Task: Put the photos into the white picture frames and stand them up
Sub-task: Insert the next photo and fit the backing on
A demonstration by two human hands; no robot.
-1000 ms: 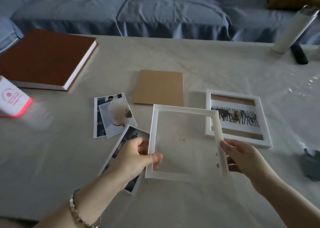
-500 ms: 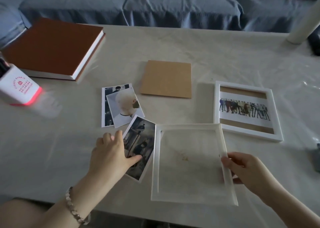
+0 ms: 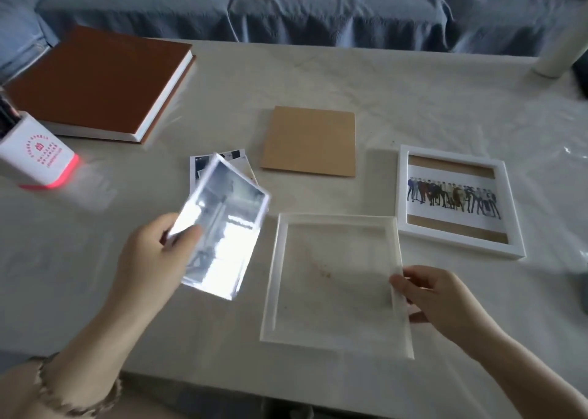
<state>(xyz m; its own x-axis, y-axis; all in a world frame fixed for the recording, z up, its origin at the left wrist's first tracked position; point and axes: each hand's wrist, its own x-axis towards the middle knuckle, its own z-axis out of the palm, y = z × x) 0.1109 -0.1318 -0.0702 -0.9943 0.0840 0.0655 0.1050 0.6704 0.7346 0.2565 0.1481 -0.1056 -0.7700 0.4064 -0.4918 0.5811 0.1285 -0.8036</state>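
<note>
The left hand [image 3: 149, 259] holds a photo [image 3: 219, 231] up off the table [image 3: 413, 100] — thumb on the front near the lower left corner, the other fingers curled behind it, pinching the edge. The photo is tilted and blurred, its glossy face catching a bright glare, so the picture on it is hard to read; only a white border and dim grey shapes show. A bracelet [image 3: 73, 390] circles the left wrist.

The right hand [image 3: 436, 297] grips the right edge of the empty white frame [image 3: 334, 278], thumb on top and fingers tucked below, closed on the rim. This frame lies flat near the table's front edge, just right of the raised photo, and the tabletop shows through its opening.

Beyond it to the right lies a second white frame [image 3: 455, 199], flat, with a photo of a row of people inside and brown backing visible above and below it. A brown backing board [image 3: 308, 141] rests between the frames and the far side. More photos [image 3: 235, 161] lie in a small pile behind the lifted one. A brown book [image 3: 95, 81] and a white-and-red box [image 3: 38, 157] sit at the left.
</note>
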